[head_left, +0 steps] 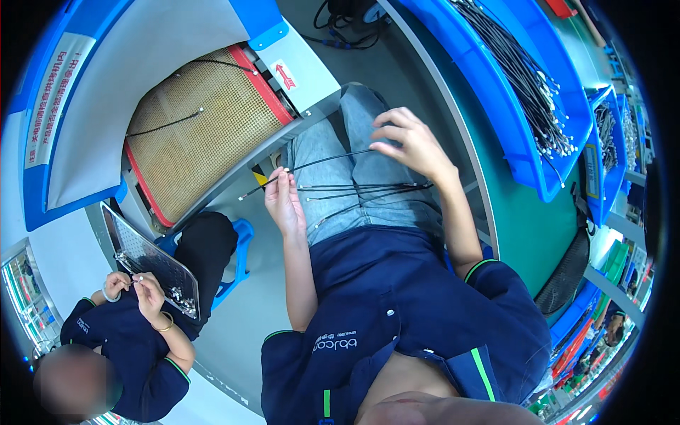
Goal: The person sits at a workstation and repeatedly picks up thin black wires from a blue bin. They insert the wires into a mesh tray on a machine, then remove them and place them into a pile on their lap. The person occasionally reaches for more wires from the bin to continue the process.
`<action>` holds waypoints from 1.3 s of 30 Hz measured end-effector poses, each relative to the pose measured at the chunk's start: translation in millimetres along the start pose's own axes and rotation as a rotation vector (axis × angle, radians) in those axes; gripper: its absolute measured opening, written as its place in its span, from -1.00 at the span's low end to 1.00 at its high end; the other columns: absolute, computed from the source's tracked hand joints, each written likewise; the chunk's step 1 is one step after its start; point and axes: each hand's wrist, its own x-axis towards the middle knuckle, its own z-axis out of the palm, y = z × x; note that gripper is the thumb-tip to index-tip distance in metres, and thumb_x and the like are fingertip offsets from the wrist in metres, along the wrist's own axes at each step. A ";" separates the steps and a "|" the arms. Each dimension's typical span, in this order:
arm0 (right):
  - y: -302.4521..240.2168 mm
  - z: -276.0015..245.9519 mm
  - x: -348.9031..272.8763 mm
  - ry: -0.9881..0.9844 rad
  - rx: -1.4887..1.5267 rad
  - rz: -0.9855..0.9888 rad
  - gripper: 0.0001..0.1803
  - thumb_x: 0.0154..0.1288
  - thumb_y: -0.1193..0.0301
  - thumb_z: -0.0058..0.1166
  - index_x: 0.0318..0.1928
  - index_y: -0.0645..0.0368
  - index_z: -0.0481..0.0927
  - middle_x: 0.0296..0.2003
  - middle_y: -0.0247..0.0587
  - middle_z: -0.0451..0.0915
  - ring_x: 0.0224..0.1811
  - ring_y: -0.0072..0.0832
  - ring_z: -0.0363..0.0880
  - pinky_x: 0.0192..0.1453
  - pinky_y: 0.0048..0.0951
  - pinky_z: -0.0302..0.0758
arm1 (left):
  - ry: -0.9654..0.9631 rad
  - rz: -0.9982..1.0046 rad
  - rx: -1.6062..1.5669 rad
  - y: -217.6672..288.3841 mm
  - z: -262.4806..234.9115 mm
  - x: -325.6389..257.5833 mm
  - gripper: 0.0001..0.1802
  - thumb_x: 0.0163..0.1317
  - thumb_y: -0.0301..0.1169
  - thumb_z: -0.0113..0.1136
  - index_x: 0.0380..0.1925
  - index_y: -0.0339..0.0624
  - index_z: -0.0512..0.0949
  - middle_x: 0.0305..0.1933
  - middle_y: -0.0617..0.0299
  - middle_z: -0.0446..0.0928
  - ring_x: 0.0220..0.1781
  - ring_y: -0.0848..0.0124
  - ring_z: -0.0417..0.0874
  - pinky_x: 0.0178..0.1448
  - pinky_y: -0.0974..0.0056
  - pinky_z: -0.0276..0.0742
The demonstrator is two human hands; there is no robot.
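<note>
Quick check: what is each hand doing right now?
Left hand: pinching the ends of thin black cables.
Right hand: fingers spread, resting on one black cable.

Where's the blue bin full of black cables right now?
In the head view, the blue bin sits upper right on the green workbench, just beyond the right hand.
</note>
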 end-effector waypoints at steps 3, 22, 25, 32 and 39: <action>-8.3 10.3 11.0 -0.069 -0.007 -0.052 -0.82 0.07 0.31 0.26 -0.35 0.12 0.67 -0.17 -0.35 0.56 -0.08 -0.38 0.48 0.00 -0.34 0.48 | -0.004 -0.012 -0.006 0.3 1.2 1.6 -0.81 0.28 -0.54 0.14 -0.12 -0.34 0.52 -0.17 0.15 0.58 -0.20 0.51 0.59 -0.05 0.48 0.56; -22.5 33.2 46.0 -0.077 0.015 -0.098 -0.86 0.05 0.35 0.25 -0.43 0.15 0.66 -0.24 -0.39 0.57 -0.12 -0.41 0.48 0.08 -0.37 0.38 | -0.210 -0.155 0.514 -16.2 -14.1 4.1 -0.74 0.25 -0.55 0.16 -0.05 -0.28 0.50 -0.08 0.18 0.57 -0.04 0.49 0.56 0.09 0.40 0.46; -28.7 40.2 64.3 -0.040 0.011 -0.105 -0.86 0.05 0.36 0.25 -0.44 0.17 0.65 -0.26 -0.36 0.58 -0.14 -0.38 0.50 0.04 -0.35 0.41 | -0.359 -0.189 0.717 -34.0 -30.1 -1.1 -0.74 0.24 -0.55 0.16 -0.05 -0.29 0.51 -0.02 0.17 0.56 0.04 0.44 0.55 0.18 0.37 0.40; -41.9 71.3 116.7 0.074 0.098 -0.042 -0.84 0.06 0.36 0.24 -0.44 0.21 0.64 -0.33 -0.26 0.60 -0.20 -0.31 0.56 -0.06 -0.31 0.48 | -0.481 -0.001 1.110 -35.9 -22.5 -16.3 -0.75 0.22 -0.53 0.15 -0.08 -0.24 0.54 -0.08 0.07 0.54 -0.01 0.27 0.59 0.09 0.29 0.50; -51.5 105.8 169.0 0.105 0.176 0.090 -0.87 0.03 0.40 0.17 -0.50 0.22 0.64 -0.29 -0.15 0.61 -0.22 -0.18 0.60 -0.10 -0.21 0.50 | -0.552 0.210 1.312 -30.6 -17.8 -16.8 -0.77 0.17 -0.51 0.13 -0.14 -0.21 0.55 -0.07 0.06 0.53 -0.01 0.10 0.52 0.07 0.19 0.43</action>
